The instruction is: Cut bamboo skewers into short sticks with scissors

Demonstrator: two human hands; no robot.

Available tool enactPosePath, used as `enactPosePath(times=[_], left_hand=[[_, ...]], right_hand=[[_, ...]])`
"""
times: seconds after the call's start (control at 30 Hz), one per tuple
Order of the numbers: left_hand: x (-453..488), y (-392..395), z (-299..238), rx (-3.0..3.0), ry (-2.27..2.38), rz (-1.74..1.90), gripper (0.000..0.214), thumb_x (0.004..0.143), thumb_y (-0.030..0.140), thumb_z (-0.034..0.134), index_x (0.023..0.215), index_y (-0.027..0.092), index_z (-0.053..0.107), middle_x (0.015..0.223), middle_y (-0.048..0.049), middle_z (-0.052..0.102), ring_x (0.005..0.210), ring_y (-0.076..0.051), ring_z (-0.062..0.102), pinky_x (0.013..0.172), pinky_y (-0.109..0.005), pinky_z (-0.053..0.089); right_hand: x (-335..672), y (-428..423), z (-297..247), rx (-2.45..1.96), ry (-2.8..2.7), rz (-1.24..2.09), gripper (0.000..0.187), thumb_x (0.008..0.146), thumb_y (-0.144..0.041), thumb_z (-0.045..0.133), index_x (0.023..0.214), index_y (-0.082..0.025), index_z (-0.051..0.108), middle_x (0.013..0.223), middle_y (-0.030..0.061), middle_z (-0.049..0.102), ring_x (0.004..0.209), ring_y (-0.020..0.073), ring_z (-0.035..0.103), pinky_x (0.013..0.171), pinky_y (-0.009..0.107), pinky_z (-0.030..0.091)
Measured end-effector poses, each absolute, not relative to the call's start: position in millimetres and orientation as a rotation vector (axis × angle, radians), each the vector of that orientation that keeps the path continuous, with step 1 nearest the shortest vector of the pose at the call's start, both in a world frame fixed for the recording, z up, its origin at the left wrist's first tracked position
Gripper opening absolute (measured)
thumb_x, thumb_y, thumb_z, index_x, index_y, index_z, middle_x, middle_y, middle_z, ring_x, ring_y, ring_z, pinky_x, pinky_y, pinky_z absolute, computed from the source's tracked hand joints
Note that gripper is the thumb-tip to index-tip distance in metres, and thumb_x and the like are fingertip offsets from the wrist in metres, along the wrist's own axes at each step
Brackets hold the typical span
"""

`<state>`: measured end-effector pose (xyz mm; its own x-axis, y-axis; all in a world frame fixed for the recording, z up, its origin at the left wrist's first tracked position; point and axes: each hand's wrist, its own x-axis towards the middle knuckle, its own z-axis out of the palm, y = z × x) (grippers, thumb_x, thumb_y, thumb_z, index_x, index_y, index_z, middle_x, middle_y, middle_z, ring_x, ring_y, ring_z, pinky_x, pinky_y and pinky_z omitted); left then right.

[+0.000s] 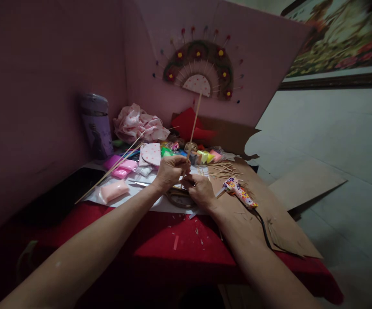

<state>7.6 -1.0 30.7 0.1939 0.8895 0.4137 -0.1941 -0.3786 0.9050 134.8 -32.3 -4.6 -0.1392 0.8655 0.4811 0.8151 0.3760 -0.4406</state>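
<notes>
A thin bamboo stick [195,118] rises nearly upright, leaning a little to the right at its top. My left hand [169,172] pinches it low down, between thumb and fingers. Just below, my right hand [202,191] is closed at the stick's lower end, its fingertips close to those of my left hand. Scissors [177,201] lie on white paper under the hands, with the blade pointing left and the handles partly hidden. To the right of my right hand, a glue gun [240,192] with a flower pattern rests on cardboard.
Long sticks [108,169] and a pink clay packet [113,191] lie at left. Behind are colourful packets [205,157], crumpled dotted cloth [137,123] and a purple tumbler [96,126]. Short sticks [223,169] lie on the cardboard [289,227]. A fan-shaped decoration [199,47] hangs behind.
</notes>
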Motion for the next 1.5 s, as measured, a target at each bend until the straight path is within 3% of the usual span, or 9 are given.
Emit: enactPosePath(times=[0.43, 0.53, 0.67, 0.83, 1.03, 1.3, 1.5], left_hand=[[2.3, 1.7, 37.6, 1.416, 0.708, 1.493, 0.006, 0.058, 0.019, 0.064, 0.060, 0.013, 0.062, 0.050, 0.0018, 0.058, 0.048, -0.011, 0.056, 0.049, -0.022, 0.047], [-5.3, 6.3, 44.3, 1.392, 0.701, 1.611, 0.007, 0.058, 0.020, 0.065, 0.061, 0.013, 0.063, 0.050, 0.0018, 0.058, 0.049, -0.011, 0.057, 0.049, -0.022, 0.047], [-14.6, 12.1, 51.8, 1.368, 0.680, 1.759, 0.007, 0.059, 0.020, 0.065, 0.061, 0.013, 0.063, 0.050, 0.0021, 0.058, 0.047, -0.010, 0.055, 0.049, -0.022, 0.047], [-17.4, 15.7, 52.2, 1.360, 0.715, 1.806, 0.007, 0.059, 0.021, 0.066, 0.060, 0.014, 0.063, 0.050, 0.0017, 0.058, 0.046, -0.010, 0.055, 0.048, -0.022, 0.046], [-15.4, 19.8, 43.1, 1.515, 0.773, 1.842, 0.007, 0.064, 0.022, 0.064, 0.063, 0.015, 0.065, 0.056, 0.0014, 0.059, 0.053, -0.011, 0.057, 0.055, -0.023, 0.046], [-21.8, 16.2, 46.6, 1.639, 0.948, 1.963, 0.011, 0.071, 0.026, 0.061, 0.069, 0.017, 0.066, 0.059, 0.0012, 0.060, 0.060, -0.011, 0.057, 0.061, -0.022, 0.044], [-36.2, 14.9, 64.4, 1.468, 0.963, 2.248, 0.010, 0.074, 0.025, 0.059, 0.076, 0.017, 0.065, 0.066, 0.0013, 0.062, 0.064, -0.010, 0.057, 0.064, -0.020, 0.044]], right_hand=[[136.2, -31.2, 1.1, -1.352, -1.945, 0.082, 0.014, 0.082, -0.027, 0.052, 0.074, -0.019, 0.061, 0.071, 0.0011, 0.062, 0.063, 0.0131, 0.053, 0.059, 0.023, 0.035], [137.7, -35.1, 8.6, -1.163, -2.139, 0.172, 0.011, 0.077, -0.013, 0.050, 0.074, -0.018, 0.059, 0.076, 0.0012, 0.059, 0.070, 0.0127, 0.052, 0.066, 0.023, 0.037], [135.0, -43.8, 15.7, -1.004, -2.409, 0.274, 0.015, 0.068, -0.010, 0.053, 0.080, -0.018, 0.055, 0.089, 0.0027, 0.055, 0.081, 0.0149, 0.050, 0.074, 0.026, 0.038], [130.8, -47.3, 13.5, -1.096, -2.422, 0.231, 0.031, 0.060, -0.003, 0.047, 0.087, -0.018, 0.046, 0.091, 0.0037, 0.052, 0.083, 0.0152, 0.046, 0.072, 0.026, 0.037], [127.7, -48.5, 17.4, -1.294, -2.434, 0.194, 0.024, 0.065, -0.009, 0.051, 0.085, -0.020, 0.042, 0.081, 0.0016, 0.053, 0.068, 0.0135, 0.044, 0.059, 0.024, 0.030], [128.8, -47.8, 20.4, -1.226, -2.412, 0.041, 0.041, 0.063, -0.005, 0.049, 0.101, -0.020, 0.045, 0.088, 0.0037, 0.060, 0.076, 0.0160, 0.053, 0.064, 0.024, 0.033], [141.4, -39.5, 18.5, -1.556, -2.006, -0.214, 0.046, 0.065, -0.009, 0.053, 0.109, -0.024, 0.050, 0.082, 0.0032, 0.064, 0.073, 0.0189, 0.056, 0.061, 0.026, 0.034]])
